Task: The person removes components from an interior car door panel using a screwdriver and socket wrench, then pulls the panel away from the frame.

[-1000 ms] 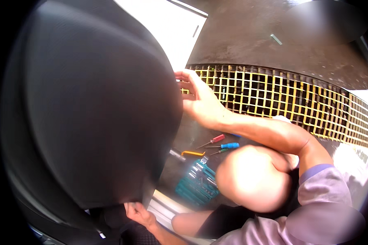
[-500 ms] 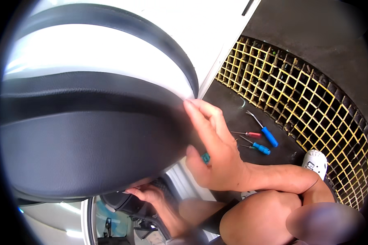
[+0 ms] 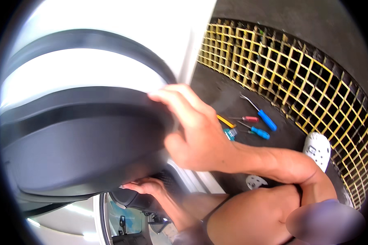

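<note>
A large black, grained door trim panel (image 3: 86, 151) fills the left of the view, below the white door metal (image 3: 82, 65) and its curved dark strip (image 3: 90, 38). My right hand (image 3: 202, 136) wraps the panel's right-hand edge, fingers over the upper corner and thumb lower down. Beneath the panel, my left hand (image 3: 149, 185) grips its lower edge; some of its fingertips are hidden behind it. On the floor to the right lie a blue-handled fork-tipped pry tool (image 3: 267, 119), a red-handled screwdriver (image 3: 250, 119) and a blue-handled screwdriver (image 3: 260, 132).
A yellow floor grating (image 3: 269, 69) curves along the right. Beside the tools are a yellow strip-like item (image 3: 226, 121) and a teal item (image 3: 229, 134). My white clogs (image 3: 318, 151) stand close by. The white door sill (image 3: 194, 179) and car interior (image 3: 131, 228) show below.
The view has shifted, so the panel sits lower in it. The panel's right edge and my right hand have moved left, uncovering the yellow and teal items. Both hands stay on the panel.
</note>
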{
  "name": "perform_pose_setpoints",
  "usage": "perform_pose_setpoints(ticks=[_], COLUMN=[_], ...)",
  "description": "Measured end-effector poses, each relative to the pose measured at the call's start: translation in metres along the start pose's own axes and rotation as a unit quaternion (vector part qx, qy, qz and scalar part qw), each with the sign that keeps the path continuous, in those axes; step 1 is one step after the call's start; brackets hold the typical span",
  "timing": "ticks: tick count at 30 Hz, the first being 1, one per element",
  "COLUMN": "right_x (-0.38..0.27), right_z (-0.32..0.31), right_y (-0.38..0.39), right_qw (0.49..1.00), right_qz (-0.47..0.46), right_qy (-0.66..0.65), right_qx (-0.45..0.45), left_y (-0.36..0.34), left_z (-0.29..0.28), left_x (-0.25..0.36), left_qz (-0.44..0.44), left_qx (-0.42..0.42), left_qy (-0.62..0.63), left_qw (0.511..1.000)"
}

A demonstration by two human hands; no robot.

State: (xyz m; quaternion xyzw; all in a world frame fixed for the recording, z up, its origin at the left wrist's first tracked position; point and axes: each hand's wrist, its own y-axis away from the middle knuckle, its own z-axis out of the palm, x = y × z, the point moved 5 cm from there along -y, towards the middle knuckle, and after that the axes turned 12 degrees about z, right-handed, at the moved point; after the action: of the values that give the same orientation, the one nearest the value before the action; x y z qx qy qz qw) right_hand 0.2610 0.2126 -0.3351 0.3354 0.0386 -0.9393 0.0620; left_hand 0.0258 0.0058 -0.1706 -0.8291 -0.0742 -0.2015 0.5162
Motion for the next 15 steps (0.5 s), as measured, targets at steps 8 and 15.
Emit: perform_pose_setpoints(ticks=[8,15], right_x=[0.058,0.173], right_z=[-0.046,-0.169], right_y=[-0.006,0.048], right_qw=[0.981,0.783], right_qz=[0.144,0.231], right_qy=[0.036,0.56], right_qx=[-0.121,-0.141], left_y=[0.018,0.125], left_z=[0.009,0.001], left_x=[0.008,-0.003], left_qz=[0.014,-0.122], left_qx=[0.015,0.228], left_qy=[-0.022,-0.109], left_qw=[1.0,0.96])
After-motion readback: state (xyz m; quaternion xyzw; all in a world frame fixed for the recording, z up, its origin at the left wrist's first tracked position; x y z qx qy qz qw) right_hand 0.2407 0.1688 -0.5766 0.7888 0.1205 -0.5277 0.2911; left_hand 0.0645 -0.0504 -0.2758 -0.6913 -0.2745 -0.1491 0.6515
